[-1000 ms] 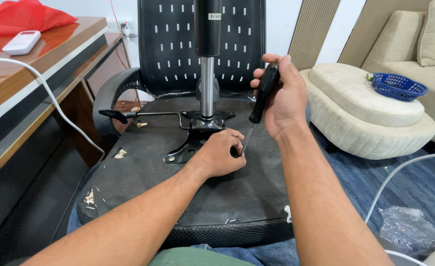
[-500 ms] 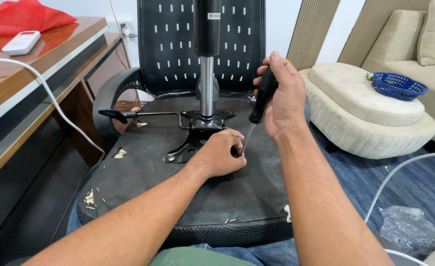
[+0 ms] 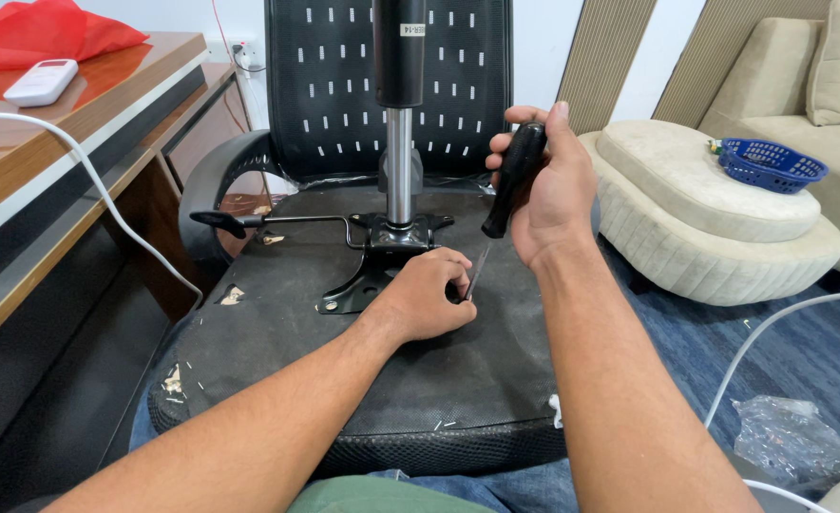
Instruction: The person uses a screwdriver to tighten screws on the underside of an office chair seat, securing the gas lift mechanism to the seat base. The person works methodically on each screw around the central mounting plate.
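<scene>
A wooden surface (image 3: 78, 161) runs down the left of the frame, carrying a red cloth (image 3: 45, 33) and a white remote (image 3: 42, 82) at the upper left, with a white cable (image 3: 106, 195) curving across its edge. At the right stand a cream round ottoman (image 3: 715, 218) and a sofa (image 3: 800, 104), a blue basket (image 3: 772, 163) resting where they meet, and a crumpled clear plastic bag (image 3: 789, 439) lies on the blue carpet at the lower right.

In the middle of the frame an office chair (image 3: 344, 380) lies upturned, its worn black seat underside facing up and its mesh back rising at the top centre. A chrome gas-lift column (image 3: 399, 161) stands up from the black metal mechanism plate (image 3: 387, 247), and a thin lever (image 3: 277, 221) reaches left from that plate.

The right hand (image 3: 548, 185), right of the column, is closed around the black handle of a screwdriver (image 3: 507, 190). The tool slants down and to the left, its thin shaft ending just below and left of this hand. The left hand (image 3: 429, 299) rests on the seat underside just right of the plate, fingers curled and pinched about the shaft's tip; what lies under the tip is hidden by the fingers.
</scene>
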